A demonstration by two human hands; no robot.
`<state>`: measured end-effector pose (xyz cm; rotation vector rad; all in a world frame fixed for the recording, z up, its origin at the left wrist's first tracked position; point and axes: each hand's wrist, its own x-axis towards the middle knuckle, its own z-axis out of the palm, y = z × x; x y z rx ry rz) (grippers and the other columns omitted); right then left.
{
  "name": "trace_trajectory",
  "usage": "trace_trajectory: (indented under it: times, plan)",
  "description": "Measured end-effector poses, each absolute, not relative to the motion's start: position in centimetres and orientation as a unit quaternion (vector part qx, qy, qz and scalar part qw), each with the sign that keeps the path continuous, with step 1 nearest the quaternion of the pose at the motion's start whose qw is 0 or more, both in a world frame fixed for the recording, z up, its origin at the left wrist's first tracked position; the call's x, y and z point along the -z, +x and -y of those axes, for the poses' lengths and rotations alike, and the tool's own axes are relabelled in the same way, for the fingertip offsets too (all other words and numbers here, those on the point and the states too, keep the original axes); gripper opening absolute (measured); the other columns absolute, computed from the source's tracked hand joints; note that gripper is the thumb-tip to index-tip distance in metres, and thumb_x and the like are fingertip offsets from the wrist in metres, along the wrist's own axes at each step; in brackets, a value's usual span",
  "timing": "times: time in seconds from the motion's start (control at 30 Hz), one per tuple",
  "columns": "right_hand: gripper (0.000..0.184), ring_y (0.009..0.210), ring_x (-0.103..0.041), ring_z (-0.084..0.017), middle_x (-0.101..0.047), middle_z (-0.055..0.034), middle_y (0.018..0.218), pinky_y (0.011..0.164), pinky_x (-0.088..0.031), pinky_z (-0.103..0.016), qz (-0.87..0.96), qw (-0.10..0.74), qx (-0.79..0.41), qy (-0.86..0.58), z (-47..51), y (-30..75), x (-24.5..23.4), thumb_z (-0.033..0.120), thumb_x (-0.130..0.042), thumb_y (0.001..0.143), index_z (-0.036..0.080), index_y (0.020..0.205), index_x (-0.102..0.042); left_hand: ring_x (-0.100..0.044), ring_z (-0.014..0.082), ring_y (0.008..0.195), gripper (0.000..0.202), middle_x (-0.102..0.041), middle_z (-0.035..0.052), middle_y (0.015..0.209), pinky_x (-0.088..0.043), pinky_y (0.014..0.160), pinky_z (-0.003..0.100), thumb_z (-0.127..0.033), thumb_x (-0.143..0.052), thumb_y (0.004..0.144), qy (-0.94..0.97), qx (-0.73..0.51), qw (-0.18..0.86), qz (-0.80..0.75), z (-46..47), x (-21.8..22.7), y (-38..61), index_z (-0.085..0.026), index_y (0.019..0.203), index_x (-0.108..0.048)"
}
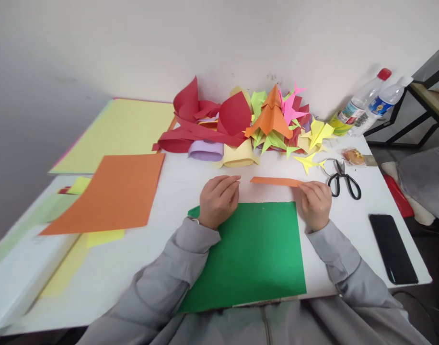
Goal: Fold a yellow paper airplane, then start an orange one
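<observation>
My right hand [316, 203] pinches one end of an orange paper strip [276, 181], which stretches leftward above the table. My left hand [219, 201] is closed, its fingertips together a short way from the strip's free end. Whatever it may hold is too small or hidden to make out. Beneath both hands lies a green paper sheet [255, 254], partly covered by my left forearm. Black-handled scissors [343, 179] rest just right of my right hand, blades pointing away.
Orange sheet [111, 191] and yellow sheets [129, 127] lie at left. Folded paper planes [273, 117], red paper shapes [205, 120] and a purple paper ring [205, 150] line the wall. A phone [392, 248], a wrapped snack [353, 156] and two bottles [361, 103] are at right.
</observation>
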<state>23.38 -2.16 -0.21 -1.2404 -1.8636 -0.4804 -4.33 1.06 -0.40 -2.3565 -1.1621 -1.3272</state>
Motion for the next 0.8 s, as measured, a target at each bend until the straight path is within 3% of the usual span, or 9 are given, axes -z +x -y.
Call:
trace_trajectory:
  times: [0.13,0.23,0.33,0.53,0.8]
  plan:
    - [0.021,0.088,-0.065,-0.021,-0.076,-0.0055,0.088,0.080,-0.046,-0.038,0.745,0.419,0.196,-0.481,2.6,22.8,0.0,0.010,-0.060,0.088,0.023,0.102,-0.069,-0.071,0.0217,0.084,0.014,-0.076,0.0109,0.094,-0.059,0.078,0.037,-0.023,-0.060,0.087,-0.740,0.484,-0.143,0.445,0.4,0.1,-3.0,-0.018,0.086,-0.072]
    - [0.019,0.088,-0.065,-0.020,-0.076,-0.0050,0.088,0.079,-0.048,-0.037,0.781,0.412,0.188,-0.430,3.3,21.9,-0.4,0.012,-0.063,0.088,0.023,0.101,-0.069,-0.070,0.0193,0.064,0.029,-0.076,0.0106,0.081,-0.060,0.062,0.032,-0.041,-0.062,0.087,-0.647,0.423,-0.447,0.450,1.5,-0.3,-1.6,-0.014,0.085,-0.074]
    - [0.017,0.090,-0.065,-0.018,-0.076,-0.0036,0.089,0.082,-0.048,-0.036,0.825,0.393,0.173,-0.369,3.9,21.2,-0.8,0.010,-0.061,0.089,0.022,0.098,-0.070,-0.070,0.0219,0.061,0.043,-0.074,0.0123,0.071,-0.060,0.058,0.034,-0.052,-0.067,0.080,-0.518,0.384,-0.624,0.441,1.8,-0.6,-0.6,-0.010,0.080,-0.073]
    - [0.017,0.089,-0.064,-0.017,-0.075,-0.0032,0.085,0.082,-0.046,-0.036,0.831,0.384,0.177,-0.361,3.6,21.2,-0.8,0.009,-0.061,0.088,0.021,0.096,-0.070,-0.068,0.0217,0.055,0.043,-0.072,0.0144,0.062,-0.058,0.056,0.034,-0.050,-0.073,0.074,-0.382,0.420,-0.689,0.451,1.2,-0.9,-0.5,-0.008,0.064,-0.069]
    - [0.021,0.085,-0.064,-0.019,-0.075,-0.0039,0.085,0.077,-0.044,-0.036,0.798,0.392,0.192,-0.416,2.7,22.5,-0.4,0.007,-0.060,0.084,0.022,0.097,-0.069,-0.063,0.0188,0.048,0.033,-0.067,0.0077,0.053,-0.054,0.049,0.032,-0.042,-0.071,0.070,-0.332,0.524,-0.637,0.458,0.3,-1.2,-1.2,-0.011,0.061,-0.064]
